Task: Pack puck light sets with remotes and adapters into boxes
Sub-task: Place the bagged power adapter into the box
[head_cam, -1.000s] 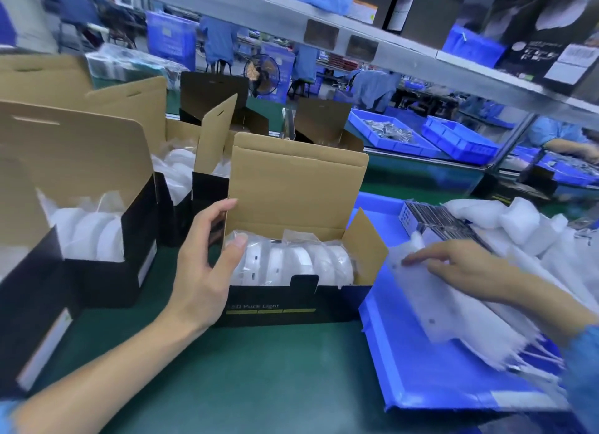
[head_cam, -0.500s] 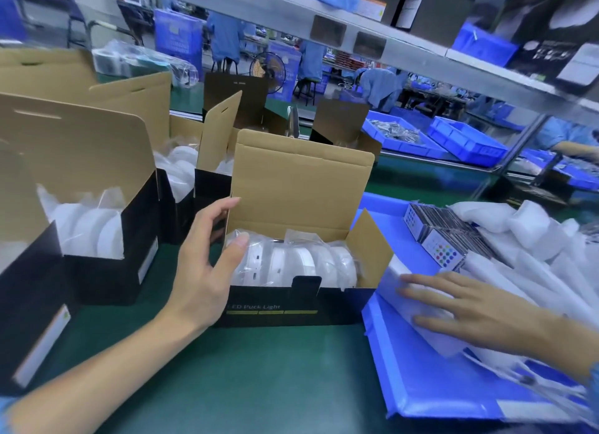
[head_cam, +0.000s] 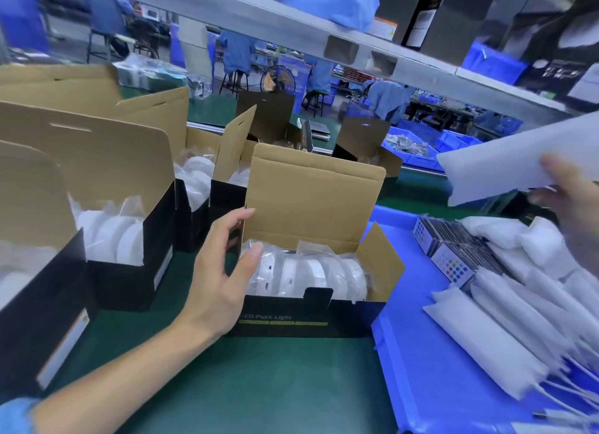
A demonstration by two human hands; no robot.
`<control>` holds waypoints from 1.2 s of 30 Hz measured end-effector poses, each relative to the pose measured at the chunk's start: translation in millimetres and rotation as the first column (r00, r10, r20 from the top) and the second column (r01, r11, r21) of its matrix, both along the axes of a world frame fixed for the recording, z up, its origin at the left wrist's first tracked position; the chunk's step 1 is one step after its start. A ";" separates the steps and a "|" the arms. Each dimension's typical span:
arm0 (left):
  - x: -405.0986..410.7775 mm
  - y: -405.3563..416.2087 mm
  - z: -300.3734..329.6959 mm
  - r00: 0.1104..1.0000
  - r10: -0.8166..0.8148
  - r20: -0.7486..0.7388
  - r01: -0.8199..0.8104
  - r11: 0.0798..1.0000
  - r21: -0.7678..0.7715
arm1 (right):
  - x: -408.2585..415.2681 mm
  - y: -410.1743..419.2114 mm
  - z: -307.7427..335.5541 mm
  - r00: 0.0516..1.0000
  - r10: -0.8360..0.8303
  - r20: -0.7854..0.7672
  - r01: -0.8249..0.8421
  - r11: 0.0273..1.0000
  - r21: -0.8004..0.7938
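An open black box with a brown lid stands on the green table in front of me. Bagged white puck lights fill it in a row. My left hand holds the box's left end, thumb on the lights' bag and fingers behind the side wall. My right hand is raised at the right edge and grips a white foam-wrapped pack above the tray. Remotes with coloured buttons lie stacked in the blue tray.
Several more open boxes with puck lights stand to the left and behind. A heap of white foam-wrapped packs fills the right of the tray. A metal shelf runs overhead. Other workers sit far behind.
My right hand has lifted a white foam pack from the tray up to the right. My left hand has stayed on the box's left end.
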State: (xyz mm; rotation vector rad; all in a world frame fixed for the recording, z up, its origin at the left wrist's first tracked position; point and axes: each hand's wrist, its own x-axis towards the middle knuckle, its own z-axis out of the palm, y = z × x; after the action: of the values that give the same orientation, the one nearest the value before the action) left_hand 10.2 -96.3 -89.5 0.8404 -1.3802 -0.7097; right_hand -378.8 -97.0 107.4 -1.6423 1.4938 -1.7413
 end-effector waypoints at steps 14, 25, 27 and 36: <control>1.5 2.1 1.2 1.000 0.007 0.028 -0.008 1.000 0.019 | 171.6 9.2 22.9 0.264 0.554 -0.789 -0.165 0.832 0.529; 1.5 3.2 1.6 0.999 -0.030 -0.019 0.030 0.999 0.014 | 234.9 -7.1 -39.7 -0.312 0.468 -0.827 -0.008 0.869 0.495; 1.8 2.9 0.0 0.998 -0.043 -0.037 0.044 0.999 0.010 | 232.6 -11.9 -42.1 -0.277 0.492 -0.825 -0.018 0.856 0.517; -1.7 1.6 -1.7 0.996 0.022 -0.091 -0.025 0.999 -0.029 | 207.7 -12.3 -39.5 0.095 0.690 -0.717 -0.116 0.723 0.681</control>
State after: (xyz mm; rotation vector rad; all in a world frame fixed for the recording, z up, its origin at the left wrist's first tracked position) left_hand 8.5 -94.7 -91.2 0.7898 -1.2948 -0.6986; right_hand -171.1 -109.3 67.9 -2.6121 1.3032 0.2691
